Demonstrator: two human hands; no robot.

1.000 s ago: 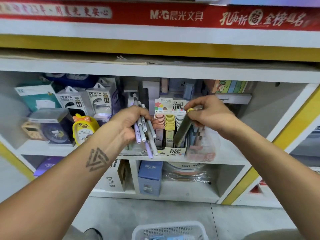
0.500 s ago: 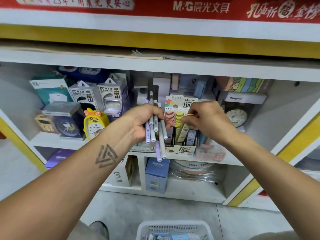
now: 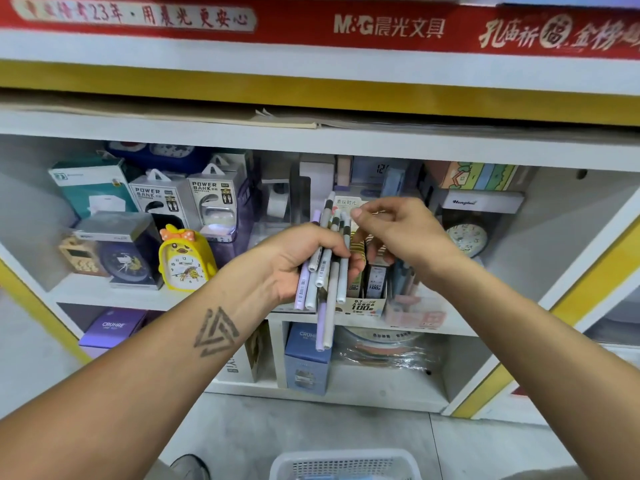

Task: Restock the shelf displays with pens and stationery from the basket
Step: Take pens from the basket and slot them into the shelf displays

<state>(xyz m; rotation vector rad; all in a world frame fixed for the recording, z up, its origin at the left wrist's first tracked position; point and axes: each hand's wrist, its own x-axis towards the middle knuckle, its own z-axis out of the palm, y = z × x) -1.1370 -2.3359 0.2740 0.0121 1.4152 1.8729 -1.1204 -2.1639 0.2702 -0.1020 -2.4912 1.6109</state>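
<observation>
Gripping a loose bundle of pens (image 3: 327, 268) in the left hand (image 3: 294, 261) before the lead refill display box (image 3: 367, 299), right hand (image 3: 394, 226) pinching one cap end; light, stiff, smooth barrels likely slipping, so better taken mid-barrel.

Soft, even indoor light fills the shelf (image 3: 346, 138) with only faint shadows in its recesses, while the wide lens bows the edges (the red banner (image 3: 311, 26) looks slightly smeared).
</observation>
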